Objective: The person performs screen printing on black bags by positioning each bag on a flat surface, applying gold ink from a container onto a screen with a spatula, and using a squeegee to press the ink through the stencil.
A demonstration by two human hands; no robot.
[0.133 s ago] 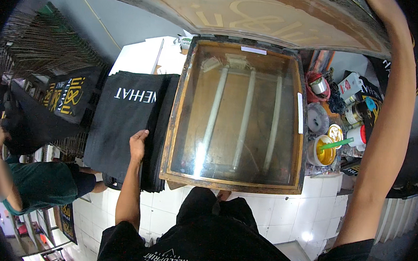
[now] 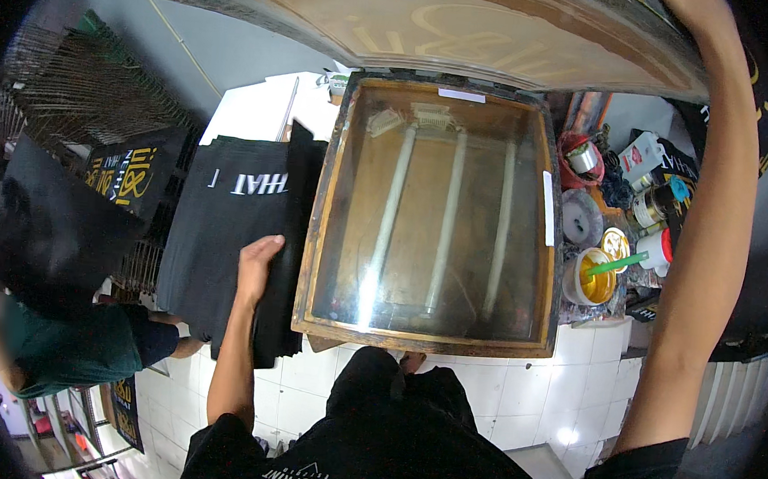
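Stands close against a wooden, glass-topped box [image 2: 421,339], with 3 pale tubes [image 2: 445,226] beneath the glass, probably to light it from below. Pinches the right part of the top black fabric piece [image 2: 209,263] in the left hand [image 2: 260,259], bent up off the stack [image 2: 313,190] just left of the box, seemingly to part 1 layer from the rest. Has a tub [image 2: 580,291] of yellow paste, with a green stick [image 2: 618,264] in it, just right of the box, presumably for easy reach. Props the screen frame [image 2: 540,39] tilted up over the box's far edge with the right hand [image 2: 701,14], likely to leave the glass uncovered; cannot tell whether clenched or loose, with fingers hidden. Shares the room with a co-worker [image 2: 83,339] near wire racks [image 2: 65,84], far left.
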